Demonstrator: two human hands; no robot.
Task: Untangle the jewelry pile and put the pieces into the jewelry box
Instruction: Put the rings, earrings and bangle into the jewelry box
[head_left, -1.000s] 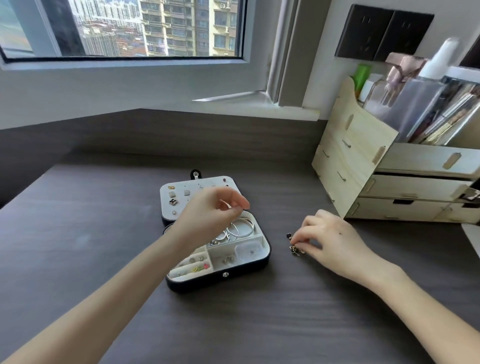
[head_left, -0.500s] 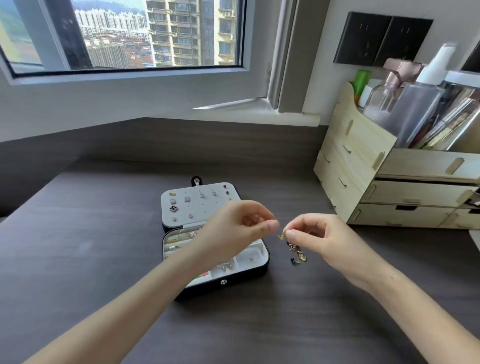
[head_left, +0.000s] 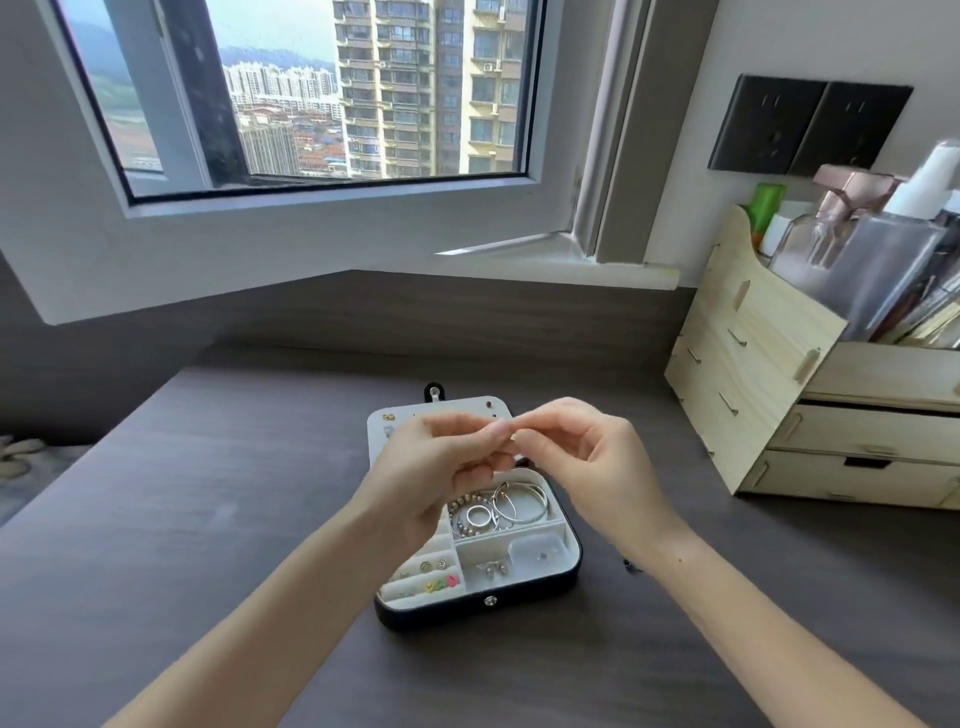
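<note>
The box (head_left: 467, 613) lies open mid-desk (head_left: 208, 519), its lid (head_left: 381, 441) flat on the far side. Bangles (head_left: 519, 501) lie in its far compartment, a case (head_left: 537, 553) in the near right one. The organizer (head_left: 753, 389) stands far right with bottles (head_left: 857, 260) in its top. The window (head_left: 311, 104) is behind the desk.

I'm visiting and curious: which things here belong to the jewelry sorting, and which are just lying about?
In the job: left hand, right hand, fingertips meeting above the open jewelry box; silver bangles inside it; small dark piece on the desk.
Lying about: wooden drawer organizer, bottles, wall sockets.
</note>
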